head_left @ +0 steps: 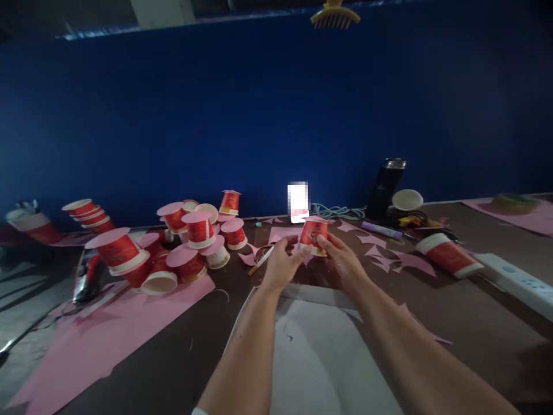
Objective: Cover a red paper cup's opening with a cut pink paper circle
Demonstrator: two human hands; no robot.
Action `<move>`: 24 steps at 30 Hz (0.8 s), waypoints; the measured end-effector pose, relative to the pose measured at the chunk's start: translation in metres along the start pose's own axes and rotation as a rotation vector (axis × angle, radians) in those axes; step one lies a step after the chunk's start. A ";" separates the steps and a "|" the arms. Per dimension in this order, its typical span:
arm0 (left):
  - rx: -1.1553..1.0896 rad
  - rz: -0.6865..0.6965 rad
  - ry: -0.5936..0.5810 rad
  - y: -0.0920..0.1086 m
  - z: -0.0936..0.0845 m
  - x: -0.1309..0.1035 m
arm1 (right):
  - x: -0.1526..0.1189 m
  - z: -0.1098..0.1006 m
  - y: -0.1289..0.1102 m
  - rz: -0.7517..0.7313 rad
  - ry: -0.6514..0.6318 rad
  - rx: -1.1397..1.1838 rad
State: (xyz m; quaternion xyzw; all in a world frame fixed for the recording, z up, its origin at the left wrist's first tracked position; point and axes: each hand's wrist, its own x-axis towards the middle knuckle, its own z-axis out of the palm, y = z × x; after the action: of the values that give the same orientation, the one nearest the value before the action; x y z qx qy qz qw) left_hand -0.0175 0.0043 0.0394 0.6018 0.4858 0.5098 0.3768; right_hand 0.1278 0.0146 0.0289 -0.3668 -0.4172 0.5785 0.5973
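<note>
A red paper cup (314, 235) is held upside down, rim downward, with a pink paper disc (318, 220) on its upturned base. My right hand (341, 256) pinches the cup from the right, thumb across its front. From the left, my left hand (283, 262) is curled at the cup, with the thumb touching its lower side; its fingertips are partly hidden. Behind the cup a lit phone (298, 202) leans on the blue partition. Pink paper scraps (378, 256) lie right of my hands, and a thin pen-like tool (261, 260) lies to the left.
Several disc-topped red cups (199, 229) cluster at left on a pink sheet (116, 340), near stacked cups (88, 214). To the right are a purple marker (382, 230), a dark flask (386, 187), a tipped cup (449, 255) and a white power strip (521, 282).
</note>
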 end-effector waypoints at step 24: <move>0.014 -0.028 -0.153 -0.009 0.001 -0.003 | -0.007 0.005 0.008 -0.196 0.114 -0.524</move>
State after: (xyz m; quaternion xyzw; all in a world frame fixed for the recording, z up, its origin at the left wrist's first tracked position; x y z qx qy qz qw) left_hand -0.0187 0.0033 0.0303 0.6347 0.4678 0.4535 0.4155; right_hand 0.1204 0.0078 0.0232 -0.4986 -0.5516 0.3690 0.5576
